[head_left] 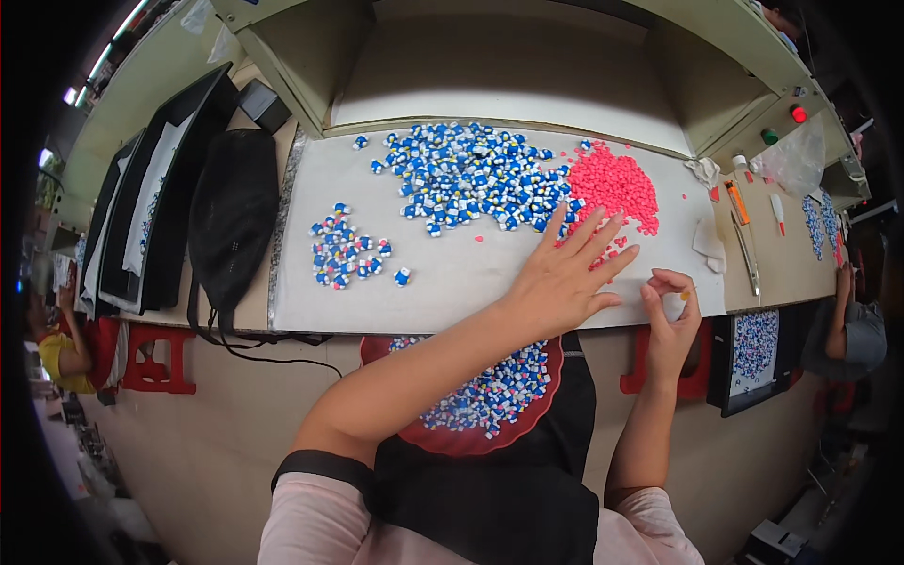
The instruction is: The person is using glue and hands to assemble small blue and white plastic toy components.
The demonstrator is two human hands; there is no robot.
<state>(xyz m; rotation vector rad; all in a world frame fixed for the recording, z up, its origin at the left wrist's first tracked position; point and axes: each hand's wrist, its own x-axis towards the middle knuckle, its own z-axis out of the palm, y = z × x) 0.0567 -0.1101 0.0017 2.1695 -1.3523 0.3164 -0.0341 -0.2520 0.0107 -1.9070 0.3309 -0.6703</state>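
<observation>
My left hand [565,282] reaches across to the right with its fingers spread, holding nothing. Its fingertips are over the near edge of a heap of small pink pieces [614,184]. To the right of it, my right hand [672,320] is raised by the table's front edge, thumb and fingers curled together; anything pinched there is too small to make out. A small yellow-orange spot shows on that hand. A big heap of tiny blue-and-white figures [471,174] touches the pink heap. A smaller group of blue-and-white figures with pink bits [344,250] lies at the left.
A red bowl [490,443] of figures sits on my lap. At left are a black face mask [234,221] and black trays [193,160]. Tweezers [747,254], an orange-handled tool [737,202] and crumpled tissue [708,245] lie at right. A shelf [508,56] stands behind; co-workers sit either side.
</observation>
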